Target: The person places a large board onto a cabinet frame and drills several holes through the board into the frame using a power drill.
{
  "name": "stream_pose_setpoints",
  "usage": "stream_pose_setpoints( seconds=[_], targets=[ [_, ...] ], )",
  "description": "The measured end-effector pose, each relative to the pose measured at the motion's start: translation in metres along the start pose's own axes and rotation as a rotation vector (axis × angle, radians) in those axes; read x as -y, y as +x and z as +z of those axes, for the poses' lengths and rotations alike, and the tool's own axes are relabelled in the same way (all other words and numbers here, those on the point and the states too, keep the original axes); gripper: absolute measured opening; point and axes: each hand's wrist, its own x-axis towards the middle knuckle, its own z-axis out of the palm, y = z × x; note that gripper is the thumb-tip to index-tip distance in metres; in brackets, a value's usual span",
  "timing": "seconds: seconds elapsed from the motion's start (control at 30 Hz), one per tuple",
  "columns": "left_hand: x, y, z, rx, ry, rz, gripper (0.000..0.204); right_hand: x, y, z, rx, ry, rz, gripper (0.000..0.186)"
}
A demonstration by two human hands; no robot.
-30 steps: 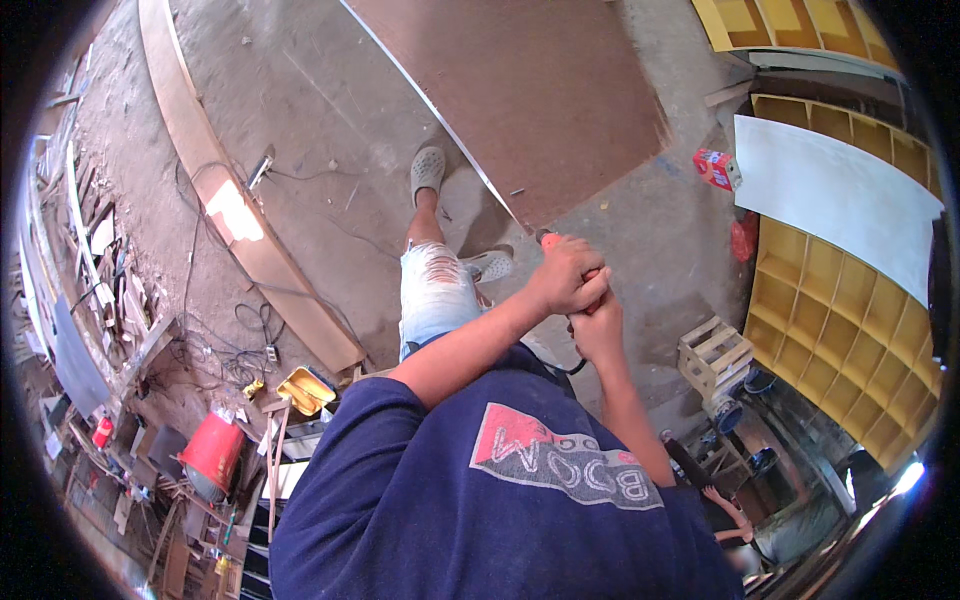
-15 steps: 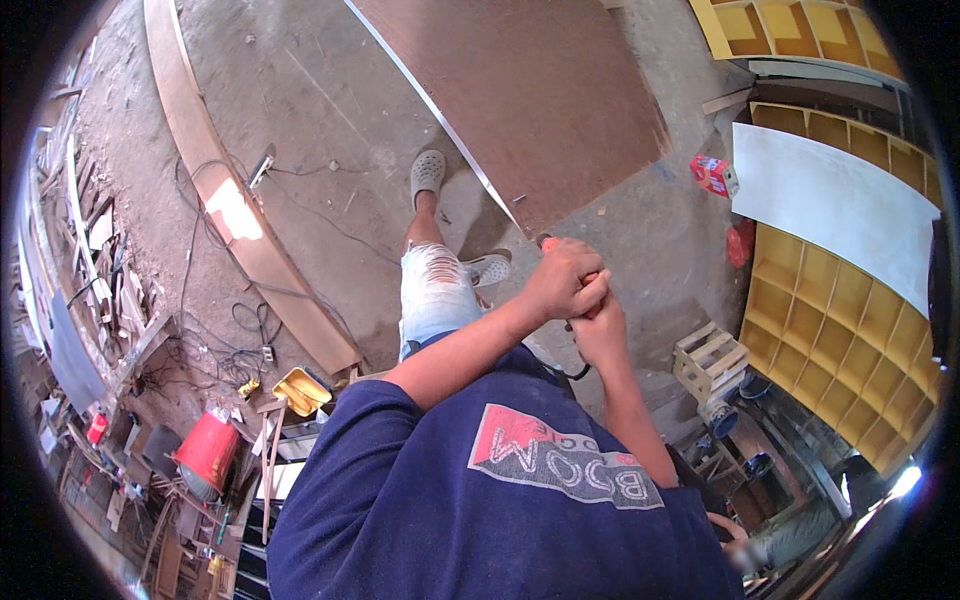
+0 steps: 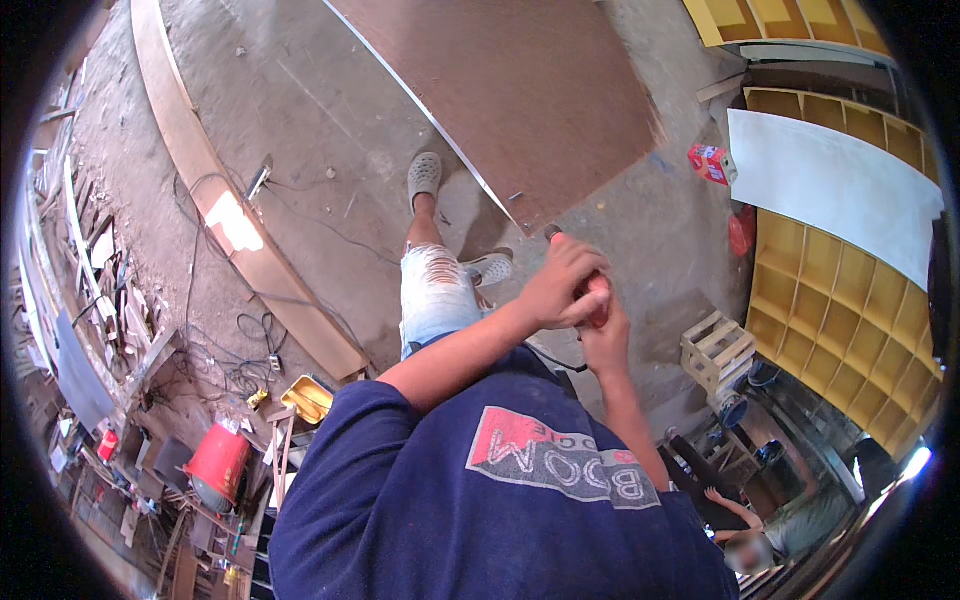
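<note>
My left hand and my right hand are wrapped round a red power tool with a dark front end and black cord, held in front of my body. Its front end points at the near corner of a large brown sheet with a pale long edge; contact cannot be made out. A small thin piece lies on the sheet near that corner. My shoes are on the floor at the sheet's left side.
A long plank with cords over it, a red bucket and wood scraps are on the left. Yellow compartment shelving with a white panel and a slatted crate stand right; another person is behind, lower right.
The tool's front end has shifted slightly up and right, and more of its red body now shows between my hands. My right hand has moved a little downward. My grip continues.
</note>
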Motion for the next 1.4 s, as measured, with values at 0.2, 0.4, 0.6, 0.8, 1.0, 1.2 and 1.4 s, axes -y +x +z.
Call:
stream_pose_setpoints(
  seconds=[0.2, 0.4, 0.6, 0.8, 1.0, 1.2, 1.4],
  targets=[
    [0.085, -0.050, -0.019, -0.179, 0.379, -0.587, 0.025, -0.014, -0.011, -0.025, -0.071, 0.279, 0.327, 0.064],
    [0.174, -0.042, 0.002, 0.251, 0.837, -0.524, 0.018, -0.039, -0.010, -0.028, -0.103, 0.215, 0.170, 0.048],
    [0.188, -0.037, -0.005, 0.305, 0.793, -0.456, 0.013, -0.052, -0.007, -0.020, -0.124, 0.129, 0.029, 0.055],
    [0.174, -0.033, -0.002, 0.199, 0.755, -0.419, 0.019, -0.045, -0.005, -0.026, -0.030, 0.145, 0.166, 0.066],
    [0.196, 0.011, -0.007, -0.013, 0.657, -0.664, 0.035, -0.050, 0.000, -0.024, -0.017, 0.199, 0.195, 0.066],
    [0.290, -0.032, -0.053, -1.345, -0.029, -0.744, 0.038, -0.050, 0.005, -0.024, 0.004, 0.189, 0.186, 0.070],
    [0.346, -0.099, -0.019, -0.288, -0.341, -1.279, 0.048, -0.060, 0.006, -0.020, 0.001, 0.235, 0.229, 0.072]
  ],
)
